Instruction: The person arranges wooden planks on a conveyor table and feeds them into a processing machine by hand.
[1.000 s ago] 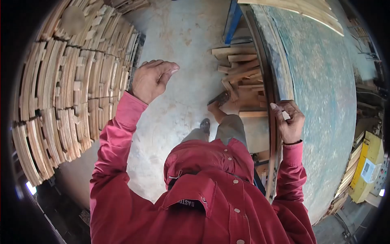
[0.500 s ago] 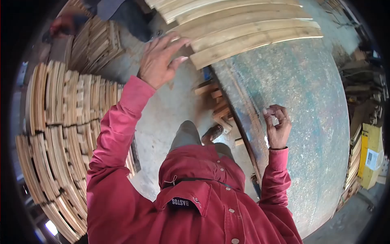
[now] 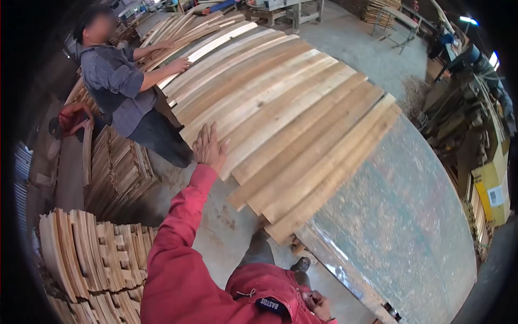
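Note:
Several long wooden boards (image 3: 280, 113) lie side by side across the far part of a worn, greenish table (image 3: 399, 221). My left hand (image 3: 210, 150) is at the near-left ends of these boards, its fingers spread and nothing gripped; whether it touches the wood is hard to tell. Low by my body, beside the table's near edge, my right hand (image 3: 317, 304) has its fingers curled together, and what they hold, if anything, is too small to make out.
A co-worker (image 3: 121, 81) stands at the left of the boards, both hands on them. Another person (image 3: 73, 119) bends at the far left. Stacked wood pieces (image 3: 91, 254) stand at lower left. A yellow machine (image 3: 492, 189) is at right.
The view has swung up and left, bringing the boards and co-worker into sight. My left hand has come to the boards' ends; my right hand has dropped from above the table to my body.

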Motion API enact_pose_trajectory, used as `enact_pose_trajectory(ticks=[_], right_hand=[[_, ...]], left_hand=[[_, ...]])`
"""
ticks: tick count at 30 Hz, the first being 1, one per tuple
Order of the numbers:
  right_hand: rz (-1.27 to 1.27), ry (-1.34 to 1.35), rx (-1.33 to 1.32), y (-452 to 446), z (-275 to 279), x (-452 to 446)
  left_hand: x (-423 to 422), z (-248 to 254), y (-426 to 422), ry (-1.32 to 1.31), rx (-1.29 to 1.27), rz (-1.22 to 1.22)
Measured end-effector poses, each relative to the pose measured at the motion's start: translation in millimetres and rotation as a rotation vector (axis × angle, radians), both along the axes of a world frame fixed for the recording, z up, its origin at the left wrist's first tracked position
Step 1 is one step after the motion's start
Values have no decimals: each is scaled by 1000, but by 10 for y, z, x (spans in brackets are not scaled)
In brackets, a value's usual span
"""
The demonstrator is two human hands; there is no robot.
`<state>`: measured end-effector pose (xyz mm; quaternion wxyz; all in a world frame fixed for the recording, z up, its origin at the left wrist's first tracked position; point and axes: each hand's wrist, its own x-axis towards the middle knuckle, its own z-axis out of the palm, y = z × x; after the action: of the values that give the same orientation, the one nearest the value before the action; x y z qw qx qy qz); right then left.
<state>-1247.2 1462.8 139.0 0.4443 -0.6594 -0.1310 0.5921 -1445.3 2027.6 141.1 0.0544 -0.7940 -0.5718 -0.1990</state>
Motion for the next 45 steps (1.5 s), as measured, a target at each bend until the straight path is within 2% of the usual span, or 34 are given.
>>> enact_pose_trajectory(ticks=[3, 6, 7, 9, 10, 12, 14, 15, 17, 18, 19, 20, 22, 23, 24, 26, 29, 31, 34, 37, 41, 44, 45], right_hand=[[73, 1, -207, 227, 12, -253], [-97, -537, 37, 516, -87, -527], [-101, -648, 11, 646, -121, -485], [-58, -695, -201, 982, -31, -295], [-81, -713, -145, 1184, 11, -181], [-128, -752, -19, 1688, 70, 96], [-57, -822, -144, 2225, 262, 342], [-87, -870, -73, 2391, 152, 454], [-190, -913, -18, 2471, -432, 718], [-154, -661, -2, 2811, -20, 742], [-159, -686, 167, 2891, -309, 846], [-34, -971, 7, 2939, -194, 839], [243, -1192, -168, 2852, -228, 894], [96, -1237, -188, 2732, -393, 908], [88, -1273, -224, 2681, -408, 931], [60, -1081, -297, 2534, -278, 989], [-7, -986, -320, 2188, -295, 1165], [-1, -965, -378, 2318, -12, 1045], [-3, -972, -429, 2250, 9, 1051], [9, -961, -489, 2333, 24, 1025], [53, -914, -499, 2288, 141, 1066], [56, -954, -412, 2249, 53, 1081], [52, -968, -393, 2218, 74, 1090]], left_hand=[[-82, -139, 802, 30, -78, 99], [-185, -377, 1541, -33, -158, 187], [-206, -483, 1758, -25, -170, 188], [-5, -447, 1848, -3, -249, 234], [120, -427, 1817, 12, -291, 255], [255, -478, 1692, 69, -213, 251], [316, -564, 1667, 95, -144, 239], [302, -624, 1678, 98, -119, 230], [251, -585, 1614, 180, -116, 256], [274, -556, 1595, 266, -156, 265], [230, -802, 1677, 352, -41, 352], [287, -748, 1628, 449, -54, 396], [157, -1258, 1864, 335, 92, 387], [114, -1203, 1817, 311, 12, 350], [97, -1170, 1788, 290, -11, 327], [104, -1045, 1600, 300, -30, 245], [174, -768, 1319, 341, -101, 177], [-21, -731, 1663, 339, -211, 158], [-170, -1177, 2646, 160, -382, 26], [302, -1490, 3167, 27, -337, -90], [759, -1356, 2948, 43, -238, 139], [634, -1388, 2978, -195, -259, 21], [699, -1095, 2653, -81, -268, 110]])
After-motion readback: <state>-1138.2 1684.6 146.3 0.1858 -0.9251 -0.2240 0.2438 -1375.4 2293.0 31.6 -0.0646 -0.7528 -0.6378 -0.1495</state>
